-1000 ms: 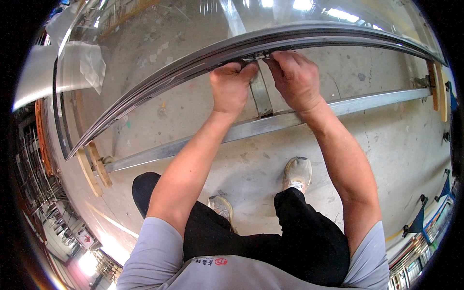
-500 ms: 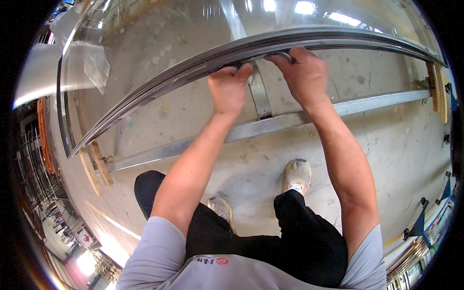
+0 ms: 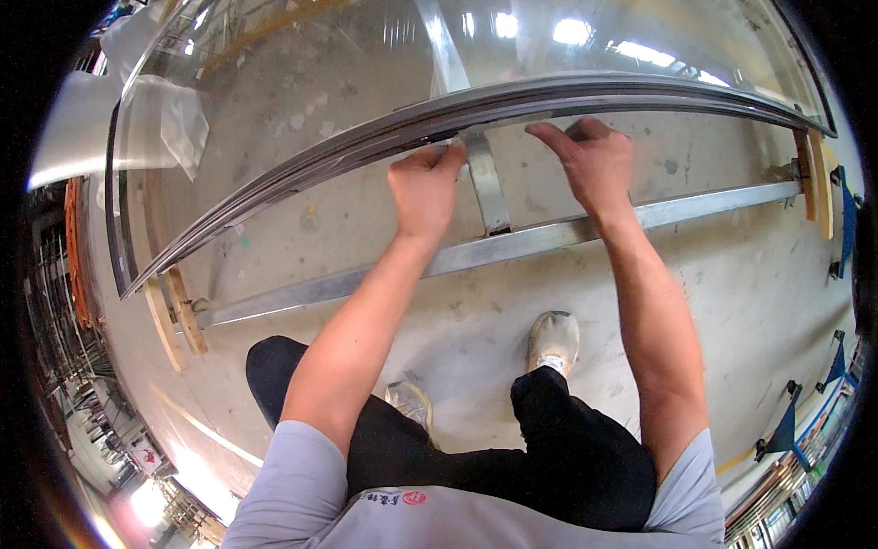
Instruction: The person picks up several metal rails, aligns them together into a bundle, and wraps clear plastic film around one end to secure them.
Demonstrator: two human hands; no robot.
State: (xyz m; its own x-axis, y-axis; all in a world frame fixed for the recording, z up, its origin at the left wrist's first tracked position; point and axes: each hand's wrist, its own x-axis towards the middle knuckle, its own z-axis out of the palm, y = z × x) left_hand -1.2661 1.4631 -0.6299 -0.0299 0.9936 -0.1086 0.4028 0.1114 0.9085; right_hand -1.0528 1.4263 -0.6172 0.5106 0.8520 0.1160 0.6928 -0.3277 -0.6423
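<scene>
A large clear glass panel (image 3: 347, 73) with a dark layered edge strip (image 3: 366, 142) lies in front of me, the strip curving across the view. My left hand (image 3: 423, 190) is closed in a pinch at the strip's near side, left of the middle; its fingertips are partly hidden under the edge. My right hand (image 3: 599, 174) is just below the strip, right of the middle. Its thumb stretches left, apart from the bent fingers, and I see nothing held between them.
Below the panel runs a metal bar (image 3: 320, 302) with a crosspiece (image 3: 487, 188). Wooden blocks (image 3: 187, 316) stand under the left corner, more wood (image 3: 819, 188) under the right. Clear plastic film (image 3: 178, 119) hangs at the left. Blue brackets (image 3: 782, 425) line the right side.
My right hand has drawn slightly down and right from the strip, its thumb parting from the fingers. My left hand stays pinched at the edge. The whole view has shifted a little.
</scene>
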